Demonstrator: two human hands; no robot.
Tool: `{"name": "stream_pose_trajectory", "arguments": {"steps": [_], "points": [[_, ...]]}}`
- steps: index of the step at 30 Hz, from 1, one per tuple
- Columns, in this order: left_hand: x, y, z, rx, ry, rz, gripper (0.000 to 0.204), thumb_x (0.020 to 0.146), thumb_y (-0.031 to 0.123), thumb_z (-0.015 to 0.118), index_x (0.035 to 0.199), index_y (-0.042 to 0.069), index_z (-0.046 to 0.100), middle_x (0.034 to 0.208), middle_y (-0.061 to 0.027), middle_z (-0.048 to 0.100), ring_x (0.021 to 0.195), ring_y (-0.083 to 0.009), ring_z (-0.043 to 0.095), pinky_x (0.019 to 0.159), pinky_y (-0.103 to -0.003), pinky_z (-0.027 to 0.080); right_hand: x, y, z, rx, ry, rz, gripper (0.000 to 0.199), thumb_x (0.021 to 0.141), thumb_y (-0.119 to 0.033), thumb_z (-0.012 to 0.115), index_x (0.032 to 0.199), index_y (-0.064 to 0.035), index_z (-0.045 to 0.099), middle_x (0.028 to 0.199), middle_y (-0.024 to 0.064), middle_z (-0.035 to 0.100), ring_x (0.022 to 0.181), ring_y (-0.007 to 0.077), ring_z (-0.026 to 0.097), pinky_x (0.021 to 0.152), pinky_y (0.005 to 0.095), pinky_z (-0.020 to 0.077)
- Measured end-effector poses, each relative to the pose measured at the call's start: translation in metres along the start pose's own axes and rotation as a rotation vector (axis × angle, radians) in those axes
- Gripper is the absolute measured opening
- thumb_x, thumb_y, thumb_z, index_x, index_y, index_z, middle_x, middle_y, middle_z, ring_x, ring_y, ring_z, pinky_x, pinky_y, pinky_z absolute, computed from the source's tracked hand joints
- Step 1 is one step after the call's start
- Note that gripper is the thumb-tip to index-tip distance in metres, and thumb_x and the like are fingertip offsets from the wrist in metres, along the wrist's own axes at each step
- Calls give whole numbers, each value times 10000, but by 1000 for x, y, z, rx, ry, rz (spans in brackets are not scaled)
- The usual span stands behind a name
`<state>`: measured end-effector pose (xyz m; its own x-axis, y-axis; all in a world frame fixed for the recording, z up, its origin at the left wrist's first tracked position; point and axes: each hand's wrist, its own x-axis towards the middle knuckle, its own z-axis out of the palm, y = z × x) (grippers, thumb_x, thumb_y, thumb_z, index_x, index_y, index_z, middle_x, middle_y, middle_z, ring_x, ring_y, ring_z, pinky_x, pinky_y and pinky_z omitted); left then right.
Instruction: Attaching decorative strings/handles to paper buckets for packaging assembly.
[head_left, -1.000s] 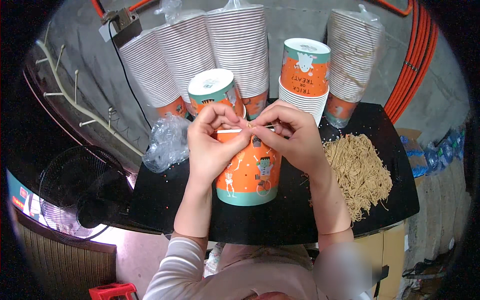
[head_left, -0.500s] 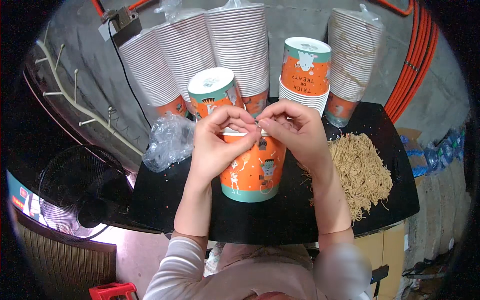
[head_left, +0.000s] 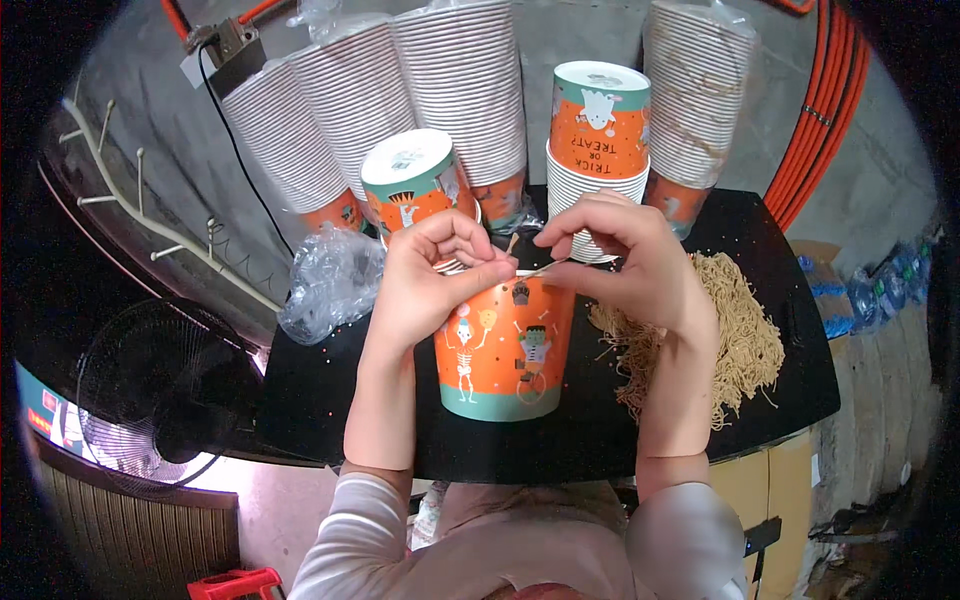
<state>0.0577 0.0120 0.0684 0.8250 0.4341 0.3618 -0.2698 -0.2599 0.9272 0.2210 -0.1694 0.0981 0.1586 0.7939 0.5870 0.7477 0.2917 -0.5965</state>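
An orange paper bucket [head_left: 505, 345] with a green base band and skeleton and monster prints stands upright on the black table in front of me. Above its rim my left hand [head_left: 432, 270] pinches a short tan cord [head_left: 513, 245], whose end sticks up past the fingertips. From that pinch the cord runs to the right, to the thumb and fingers of my right hand [head_left: 622, 255], which hold its other part. Both hands hide much of the rim. Beside my right forearm lies a pile of tan cords [head_left: 735, 345].
Behind the bucket stand an upside-down bucket stack [head_left: 410, 190], another stack [head_left: 600, 140] and tall bagged stacks [head_left: 460, 95] by the wall. Crumpled clear plastic [head_left: 330, 280] lies at the table's left. A black fan [head_left: 150, 400] is further left, and a bagged stack [head_left: 697, 110] stands right.
My hands were close together at the rim; the right hand has drawn away to the right, and the cord now shows between them. The view has shifted slightly.
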Motion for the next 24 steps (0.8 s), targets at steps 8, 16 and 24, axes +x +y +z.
{"name": "stream_pose_trajectory", "arguments": {"steps": [8, 16, 24], "points": [[3, -9, -1, 84, -6, -76, 218, 818, -36, 840, 880, 37, 644, 800, -11, 726, 698, -14, 637, 633, -165, 478, -3, 14, 3, -224, -21, -188, 99, 787, -4, 711, 874, -46, 690, 900, 77, 664, 918, 294, 615, 805, 384, 518], [6, -11, 0, 121, -30, -183, 235, 836, 13, 813, 1045, -20, 712, 850, -45, 762, 653, -30, 642, 517, -176, 466, 2, 22, 13, -293, 29, -276, 225, 762, 63, 695, 957, -34, 748, 996, 61, 683, 971, 273, 608, 852, 372, 503], [7, -17, -7, 21, -58, -155, 223, 846, 7, 818, 1047, -47, 739, 873, -71, 768, 700, -43, 675, 578, -173, 503, 11, 30, 29, -199, 76, -301, 232, 802, 10, 732, 1029, -32, 753, 1026, 66, 697, 982, 273, 619, 898, 373, 502]]}}
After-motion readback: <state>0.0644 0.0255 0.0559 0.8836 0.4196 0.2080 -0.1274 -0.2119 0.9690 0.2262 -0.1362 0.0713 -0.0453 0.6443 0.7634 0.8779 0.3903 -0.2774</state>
